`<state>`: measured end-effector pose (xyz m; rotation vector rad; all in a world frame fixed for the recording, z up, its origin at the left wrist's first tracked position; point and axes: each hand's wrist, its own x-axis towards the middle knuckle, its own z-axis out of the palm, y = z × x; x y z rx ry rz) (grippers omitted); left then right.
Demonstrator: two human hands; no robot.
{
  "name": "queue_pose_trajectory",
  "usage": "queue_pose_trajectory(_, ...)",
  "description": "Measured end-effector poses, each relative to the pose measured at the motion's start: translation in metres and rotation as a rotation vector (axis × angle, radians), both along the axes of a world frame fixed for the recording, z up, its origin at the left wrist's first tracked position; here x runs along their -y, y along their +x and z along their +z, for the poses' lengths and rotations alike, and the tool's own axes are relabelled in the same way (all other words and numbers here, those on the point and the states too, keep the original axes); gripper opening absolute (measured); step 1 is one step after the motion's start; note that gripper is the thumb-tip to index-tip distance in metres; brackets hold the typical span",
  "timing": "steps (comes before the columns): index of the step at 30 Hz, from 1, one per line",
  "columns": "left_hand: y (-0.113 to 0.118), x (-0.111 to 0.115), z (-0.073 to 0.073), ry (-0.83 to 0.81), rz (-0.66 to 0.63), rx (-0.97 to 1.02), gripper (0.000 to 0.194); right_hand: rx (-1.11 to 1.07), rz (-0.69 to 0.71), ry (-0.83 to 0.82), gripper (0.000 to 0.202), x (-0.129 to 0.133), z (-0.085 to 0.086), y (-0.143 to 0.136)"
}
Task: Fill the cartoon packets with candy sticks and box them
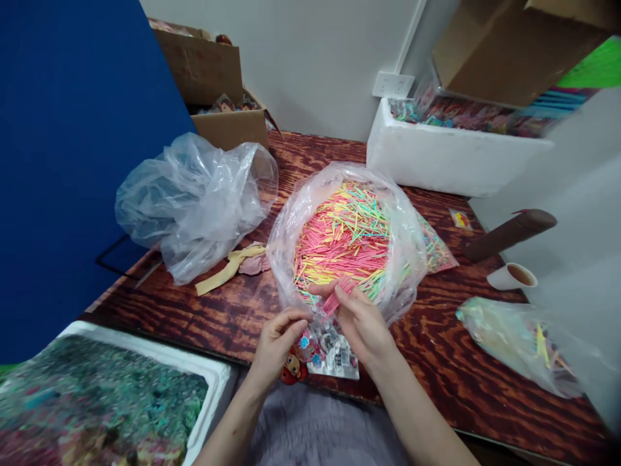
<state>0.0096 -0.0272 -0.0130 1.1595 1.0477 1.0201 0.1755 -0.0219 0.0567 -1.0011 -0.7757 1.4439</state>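
My right hand [361, 323] pinches a small bundle of pink sticks [336, 299] over the near rim of a large clear plastic bag [407, 223]. That bag stands open, full of thin pink, yellow and green sticks [349, 243]. Left of it, my left hand [277, 346] has thumb and fingers closed at the edge of a small clear packet [310, 349]; the exact grip is partly hidden. A red-haired doll head [292, 367] shows just under this hand. Several printed packets [337, 353] lie at the table's front edge, between my forearms.
An empty-looking crumpled bag [208, 194] and cloth strips [233, 265] lie left. Behind are a cardboard box [233, 129] and a white foam box [436, 152]. A paper cup [512, 277], brown cylinder [509, 234] and plastic bag [524, 340] stand right. A foam tub [213, 375] sits front left.
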Motion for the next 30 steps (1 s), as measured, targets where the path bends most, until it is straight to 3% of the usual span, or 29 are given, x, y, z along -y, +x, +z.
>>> queue_pose_trajectory(4, -0.001, -0.001, 0.004, 0.013, 0.017, 0.007, 0.018, 0.124, 0.097, -0.034, 0.026, 0.009, -0.002, -0.002)
queue_pose_trajectory(7, -0.002, -0.002, 0.011, 0.036, 0.025, 0.011, 0.018, 0.304, 0.031, 0.005, 0.043, 0.015, -0.004, -0.002)
queue_pose_trajectory(10, -0.005, -0.005, 0.018, 0.057, 0.021, 0.016, 0.015, 0.671, -0.064, 0.171, 0.044, 0.026, -0.007, -0.007)
queue_pose_trajectory(12, -0.01, -0.006, 0.021, 0.061, 0.005, 0.012, 0.014, 0.889, -0.048, 0.356, 0.04, 0.036, -0.01, -0.013)
queue_pose_trajectory(15, -0.024, -0.007, 0.022, 0.044, -0.062, -0.051, 0.016, 1.076, -0.05, 0.567, 0.049, 0.048, -0.016, -0.022)
queue_pose_trajectory(21, -0.045, -0.01, 0.026, 0.027, -0.172, -0.18, 0.022, 1.166, -0.074, 0.634, 0.061, 0.048, -0.025, -0.029)
queue_pose_trajectory(30, -0.032, -0.015, 0.038, 0.107, -0.121, -0.142, 0.021, 1.136, 0.107, 0.676, 0.061, 0.04, -0.02, -0.037)
